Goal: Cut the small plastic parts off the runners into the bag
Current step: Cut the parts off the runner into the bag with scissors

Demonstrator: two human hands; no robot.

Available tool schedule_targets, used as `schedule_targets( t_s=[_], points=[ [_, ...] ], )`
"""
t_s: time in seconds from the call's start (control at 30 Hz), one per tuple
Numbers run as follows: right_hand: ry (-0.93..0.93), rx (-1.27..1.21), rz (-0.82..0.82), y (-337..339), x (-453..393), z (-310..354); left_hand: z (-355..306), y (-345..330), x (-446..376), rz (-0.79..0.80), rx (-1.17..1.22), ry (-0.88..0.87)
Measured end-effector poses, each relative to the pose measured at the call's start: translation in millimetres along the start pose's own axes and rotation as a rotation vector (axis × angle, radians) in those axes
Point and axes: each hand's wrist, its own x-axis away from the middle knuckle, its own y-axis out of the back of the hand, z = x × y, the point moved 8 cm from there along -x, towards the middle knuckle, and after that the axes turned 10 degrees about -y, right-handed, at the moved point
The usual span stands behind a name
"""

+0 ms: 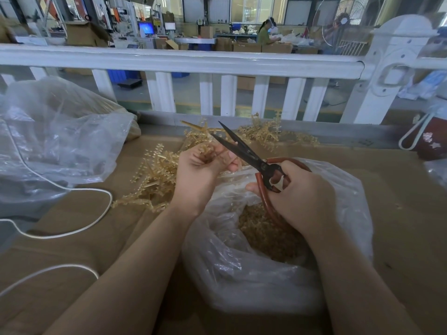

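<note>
- A white railing (pixel 183 60) with square balusters crosses the view.
- Beyond it lies a factory floor (pixel 193 93) with cardboard boxes (pixel 246 47) (some open), a lit blue monitor (pixel 146 28) and bright windows (pixel 256 8).
- A large fan (pixel 343 22) stands at right.

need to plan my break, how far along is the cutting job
Done: cut parts already heap inside the open bag. In hand: the left hand grips a runner while the right hand holds open scissors. Left: a pile of uncut runners on the cardboard.
</note>
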Motion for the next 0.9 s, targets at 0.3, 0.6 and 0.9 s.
schedule_targets(
  t_s=[0.3, 0.6, 0.9],
  points=[
    [0.045, -0.034, -0.06, 5.2, 1.3, 2.3, 5.3, 0.5, -2.1, -0.025, 0.064, 0.032],
    [0.045, -0.077, -0.033, 2.6, 0.7, 2.4, 5.4, -0.2, -1.5, -0.018, 0.058, 0.05],
    [0.04, -0.092, -0.024, 0.6, 0.4, 0.5, 8.0, -0.2, -0.2, -0.054, 0.087, 0.091]
  ],
)
